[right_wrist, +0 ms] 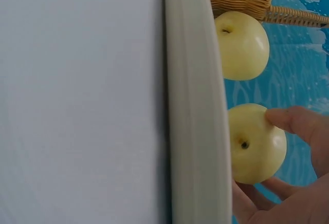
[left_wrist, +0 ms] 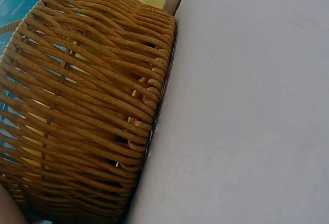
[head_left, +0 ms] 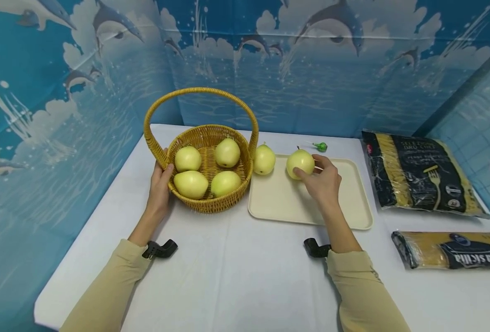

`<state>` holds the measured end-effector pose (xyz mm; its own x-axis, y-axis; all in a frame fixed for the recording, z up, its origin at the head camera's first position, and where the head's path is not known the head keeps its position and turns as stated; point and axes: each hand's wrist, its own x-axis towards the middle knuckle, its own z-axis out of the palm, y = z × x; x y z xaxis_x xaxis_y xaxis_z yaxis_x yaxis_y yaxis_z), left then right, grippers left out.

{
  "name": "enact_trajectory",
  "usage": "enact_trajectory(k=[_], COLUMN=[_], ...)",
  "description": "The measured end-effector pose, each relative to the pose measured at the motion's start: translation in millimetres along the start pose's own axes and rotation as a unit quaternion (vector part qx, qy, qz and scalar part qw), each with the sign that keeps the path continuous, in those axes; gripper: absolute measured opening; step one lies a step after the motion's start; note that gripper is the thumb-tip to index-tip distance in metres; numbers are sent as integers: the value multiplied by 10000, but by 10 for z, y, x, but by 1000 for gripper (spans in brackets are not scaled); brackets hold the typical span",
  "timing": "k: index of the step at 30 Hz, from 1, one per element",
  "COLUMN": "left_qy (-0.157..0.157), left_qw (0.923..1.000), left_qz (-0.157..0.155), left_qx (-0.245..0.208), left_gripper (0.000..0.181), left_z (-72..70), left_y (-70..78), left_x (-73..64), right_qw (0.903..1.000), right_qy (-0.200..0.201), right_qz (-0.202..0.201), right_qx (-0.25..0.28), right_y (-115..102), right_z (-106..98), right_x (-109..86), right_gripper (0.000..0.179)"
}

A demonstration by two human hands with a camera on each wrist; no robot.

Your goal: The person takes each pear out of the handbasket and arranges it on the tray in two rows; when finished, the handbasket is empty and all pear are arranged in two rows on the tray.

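On the left stands a yellow wicker basket [head_left: 211, 206] with a tall arched handle and several pale yellow-green pears [head_left: 227, 153] inside. My left hand [head_left: 158, 189] grips the basket's left side, beside the foot of the handle. The basket's woven wall [left_wrist: 87, 100] fills much of the left wrist view. My right hand [head_left: 324, 180] pinches a pear [head_left: 299, 162] between thumb and fingers, over the cream tray [head_left: 286, 203]. In the right wrist view, the held pear [right_wrist: 254, 152] shows partly behind the tray's edge. Another pear [head_left: 264, 160] sits at the tray's left end, close to the basket.
A small green object [head_left: 320, 146], possibly a pepper, lies behind the tray. To the right are a black-and-yellow pasta bag [head_left: 419, 173] and a long pasta packet [head_left: 456, 250]. A blue dolphin-print curtain [head_left: 245, 101] hangs along the table's back and left sides.
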<state>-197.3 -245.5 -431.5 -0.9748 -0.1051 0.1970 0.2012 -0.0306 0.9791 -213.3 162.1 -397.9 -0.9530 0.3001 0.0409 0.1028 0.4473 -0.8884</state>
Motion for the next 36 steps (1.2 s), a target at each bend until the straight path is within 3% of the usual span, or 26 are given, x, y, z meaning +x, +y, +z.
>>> enact_trajectory(k=[7,21,27,31,36], left_qy=[5,-24,-16,-3,-5], left_qw=[10000,10000,10000,10000,10000], left_qz=[-41,-6,10,26,49], left_qx=[-10,11,26,23,14], left_gripper=[66,65,65,65,65], left_z=[-11,-3,-4,-7,-5], left_y=[-6,-4,-14,-13,-7], left_x=[1,5,0,-2,5], right_qw=[9997,9992,9970,9948,9938], right_qy=[206,301,441,338,195], right_qz=[-56,-268,-629,-922,-991], right_qx=[130,70,103,273,469], right_y=[49,-105,-273,-438,-581], right_z=[16,-123,-140,-133,-143], right_x=[10,-34,-104,-195,-283], right_gripper=[68,70,66,65,65])
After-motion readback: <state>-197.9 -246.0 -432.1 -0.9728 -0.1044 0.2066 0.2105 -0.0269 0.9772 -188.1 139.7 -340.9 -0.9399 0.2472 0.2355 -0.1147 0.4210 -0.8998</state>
